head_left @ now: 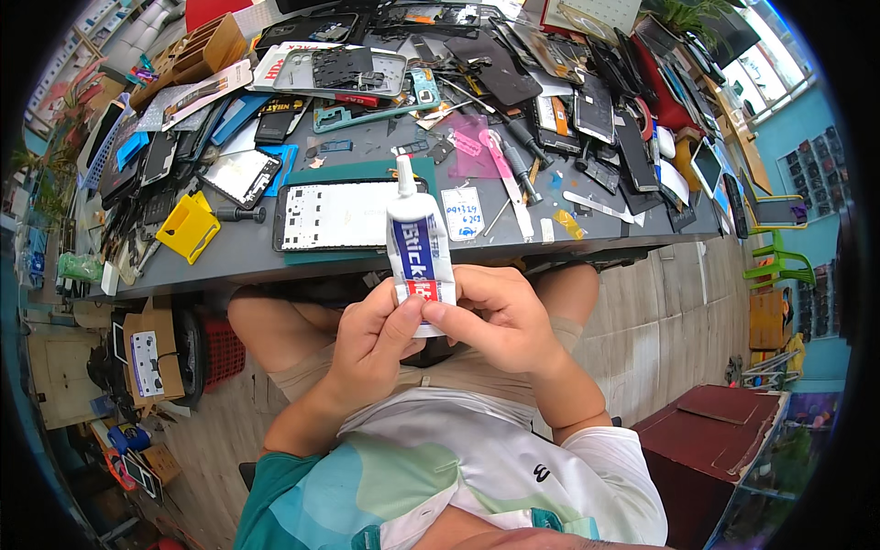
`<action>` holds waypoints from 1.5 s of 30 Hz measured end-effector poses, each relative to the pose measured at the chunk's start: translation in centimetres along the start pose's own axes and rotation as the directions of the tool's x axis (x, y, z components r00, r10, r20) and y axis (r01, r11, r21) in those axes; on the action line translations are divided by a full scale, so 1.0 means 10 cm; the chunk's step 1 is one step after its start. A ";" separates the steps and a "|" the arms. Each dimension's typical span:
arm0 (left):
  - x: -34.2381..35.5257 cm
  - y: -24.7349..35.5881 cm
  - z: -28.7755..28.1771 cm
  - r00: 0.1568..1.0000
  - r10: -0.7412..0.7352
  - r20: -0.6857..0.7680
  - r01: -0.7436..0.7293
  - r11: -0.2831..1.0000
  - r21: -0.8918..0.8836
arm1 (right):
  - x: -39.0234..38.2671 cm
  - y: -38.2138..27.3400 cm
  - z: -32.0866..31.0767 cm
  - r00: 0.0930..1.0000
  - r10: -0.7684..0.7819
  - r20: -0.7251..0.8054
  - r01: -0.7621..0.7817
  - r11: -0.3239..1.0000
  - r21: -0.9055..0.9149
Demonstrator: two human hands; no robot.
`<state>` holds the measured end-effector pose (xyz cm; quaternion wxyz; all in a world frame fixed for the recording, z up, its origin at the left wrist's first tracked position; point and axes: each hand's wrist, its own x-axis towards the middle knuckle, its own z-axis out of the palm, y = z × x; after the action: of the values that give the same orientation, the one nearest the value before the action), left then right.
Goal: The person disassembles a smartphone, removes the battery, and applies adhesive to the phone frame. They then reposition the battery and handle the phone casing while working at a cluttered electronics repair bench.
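Observation:
Between both hands is a white glue tube [417,234] with blue and red printing, its long white nozzle pointing up and away from me. My left hand [378,323] grips the tube's lower left side, thumb pressed on its front. On the lower right side my right hand [495,312] is closed too, its thumb beside the left one near the flat end. Just beyond the tube, a phone or tablet frame [335,218] with a white inner panel lies on a green mat [423,170]. The nozzle overlaps the mat in view.
The grey desk [367,259] is crowded with phone parts. A yellow plastic piece [188,227] lies left, a screwdriver [521,172] and pink-handled tool [510,174] right. Several phones [596,117] are piled at far right. Below stand a red basket [223,353] and a dark red box [706,426].

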<state>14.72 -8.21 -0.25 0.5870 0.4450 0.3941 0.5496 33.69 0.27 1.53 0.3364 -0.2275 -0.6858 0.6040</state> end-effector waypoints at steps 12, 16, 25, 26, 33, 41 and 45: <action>0.08 -0.16 -0.07 0.981 0.172 -0.087 -0.158 0.976 0.149 | -0.02 0.03 0.11 0.994 0.090 -0.060 -0.083 0.990 0.118; 0.02 -0.12 -0.05 0.994 0.080 -0.073 -0.079 0.997 0.016 | 0.01 -0.04 0.07 0.999 0.022 -0.029 -0.020 0.997 0.071; 0.02 -0.15 -0.21 0.993 0.118 0.026 -0.121 0.975 0.184 | -0.01 0.07 0.09 0.998 -0.038 0.046 0.036 0.998 0.046; 0.01 -0.12 -0.20 0.994 0.107 0.028 -0.111 0.967 0.229 | 0.00 0.08 0.07 0.996 -0.070 0.059 0.071 0.997 -0.010; 0.04 -0.08 -0.19 0.981 0.167 0.096 -0.177 0.979 0.105 | 0.01 0.00 0.05 0.995 -0.077 0.059 0.076 0.997 0.016; -0.04 -0.16 -0.02 0.914 0.341 -0.222 -0.341 0.939 0.039 | -0.02 0.18 0.01 0.985 -0.061 0.159 -0.017 0.893 0.450; 0.00 -0.32 0.05 0.855 0.380 -0.353 -0.475 0.847 -0.239 | -0.01 0.27 0.16 0.949 -0.291 0.122 0.230 0.902 0.364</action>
<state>16.10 -8.20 -3.14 0.4470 0.3356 0.2725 0.7831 32.30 -0.42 -1.25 0.3882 -0.0176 -0.6199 0.6818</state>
